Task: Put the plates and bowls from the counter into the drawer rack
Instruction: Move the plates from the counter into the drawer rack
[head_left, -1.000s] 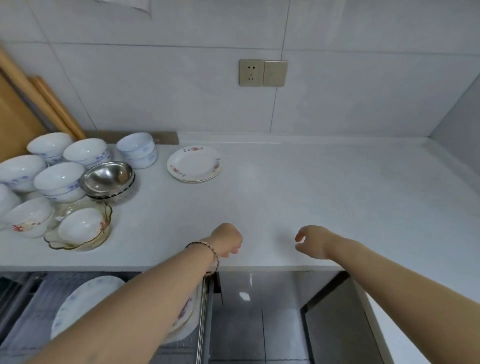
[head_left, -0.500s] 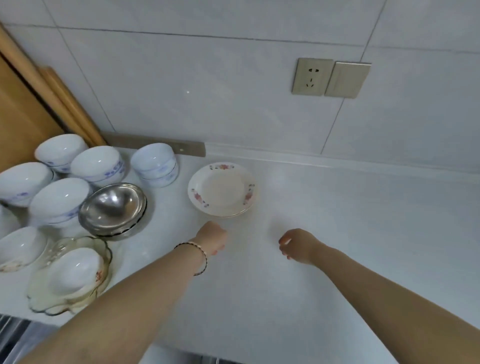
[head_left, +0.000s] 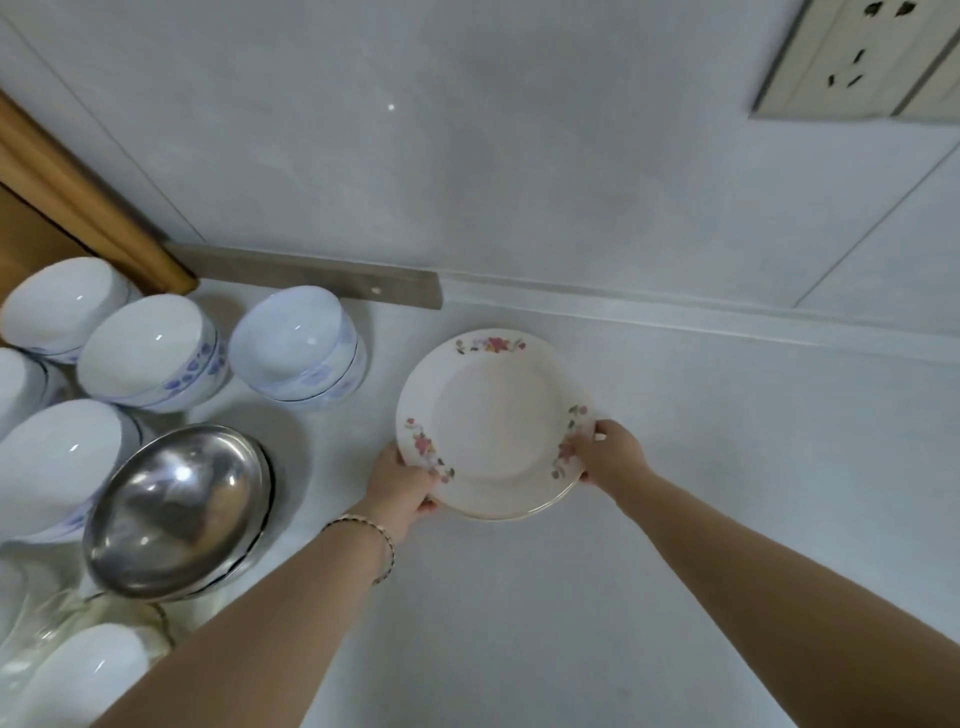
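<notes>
glazed ceramic, white with pink flower sprays on the rim: a small stack of plates (head_left: 491, 415), at least two judging by the second gilt edge under the near side.

head view, the only one. the stack is on or just above the white counter (head_left: 701, 545), near the back wall and just right of the blue-patterned bowls (head_left: 298, 353). the steel bowl (head_left: 176, 509) is further left, apart from it. the left hand (head_left: 400, 486) pinches the near-left rim, thumb on top, fingers curled under. the right hand (head_left: 608, 454) pinches the near-right rim the same way. cannot tell whether the stack rests on the counter or is raised off it. drawer rack not in view.

handling, as judgement: stiff, weighty for its size, glaze slick, likely to chip on a knock. two opposed rim grips suit it. fingers ought to reach under the lowest plate so the upper one cannot slide off. carry level. a loose stack may shift if tilted, and the bowls at left are close enough to clip.
</notes>
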